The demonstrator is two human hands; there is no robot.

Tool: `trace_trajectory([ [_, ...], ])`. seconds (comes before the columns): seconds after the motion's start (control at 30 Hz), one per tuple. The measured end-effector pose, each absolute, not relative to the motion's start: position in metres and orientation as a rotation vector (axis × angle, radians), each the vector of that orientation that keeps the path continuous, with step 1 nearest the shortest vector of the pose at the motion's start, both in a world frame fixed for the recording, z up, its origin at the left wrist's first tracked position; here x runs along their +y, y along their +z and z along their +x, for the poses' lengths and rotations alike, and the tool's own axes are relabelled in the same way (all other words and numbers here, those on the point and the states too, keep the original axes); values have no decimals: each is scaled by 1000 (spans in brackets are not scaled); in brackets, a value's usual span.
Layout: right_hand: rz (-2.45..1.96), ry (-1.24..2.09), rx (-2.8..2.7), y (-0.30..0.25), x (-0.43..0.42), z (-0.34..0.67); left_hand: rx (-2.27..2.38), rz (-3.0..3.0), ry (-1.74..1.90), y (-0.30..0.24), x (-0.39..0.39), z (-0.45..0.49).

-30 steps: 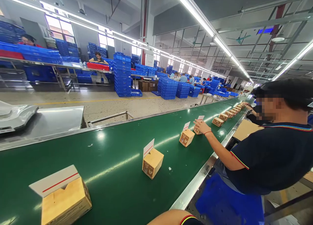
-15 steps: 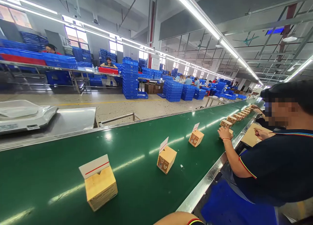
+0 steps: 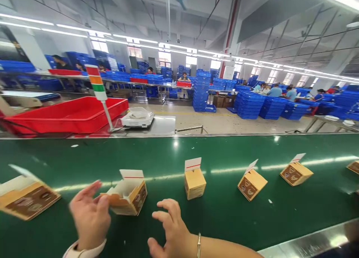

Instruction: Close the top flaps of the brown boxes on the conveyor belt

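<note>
My left hand hovers over the green conveyor belt with its fingers spread, its fingertips right beside the left flap of a small brown carton whose lid stands open. My right hand, a thin bracelet on the wrist, is a little to the right of that carton, fingers loosely curved and holding nothing. A blurred carton lies further left on the belt. To the right stand more cartons with raised white flaps: one upright, one tilted, another beyond.
Behind the belt sit a red tray, a signal light pole and a white scale on a steel table. Stacks of blue crates and seated workers fill the hall beyond. The belt's steel edge runs at bottom right.
The view has swung left, away from the co-worker on the right. Both my hands have come into view over the belt, on either side of an open carton.
</note>
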State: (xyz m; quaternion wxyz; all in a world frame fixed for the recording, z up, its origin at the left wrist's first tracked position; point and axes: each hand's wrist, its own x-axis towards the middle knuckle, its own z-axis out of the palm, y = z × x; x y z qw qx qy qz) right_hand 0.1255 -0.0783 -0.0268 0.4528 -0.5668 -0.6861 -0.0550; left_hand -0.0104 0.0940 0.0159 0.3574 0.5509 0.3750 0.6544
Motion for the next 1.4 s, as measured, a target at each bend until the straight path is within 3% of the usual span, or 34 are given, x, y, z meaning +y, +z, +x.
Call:
trace_trajectory([
  [0.53, -1468, -71, -1522, -18, -1, 149, 820, 1594, 1351, -27, 82, 30],
  [0.7, -1513, -103, -1317, -9, 6, 146, 1002, 1681, 1388, -22, 82, 34],
  [1.03, -1584, -57, -1000, -18, 1, 158, 871, 1694, 1123, 8, 75, 59],
  [1.23, -1658, 382, -436, -34, 13, 168, 886, 1339, 564, 17, 100, 77],
  [1.4, -1573, 382, -482, -45, 10, 180, 765, 1200, 383, 10, 101, 89],
])
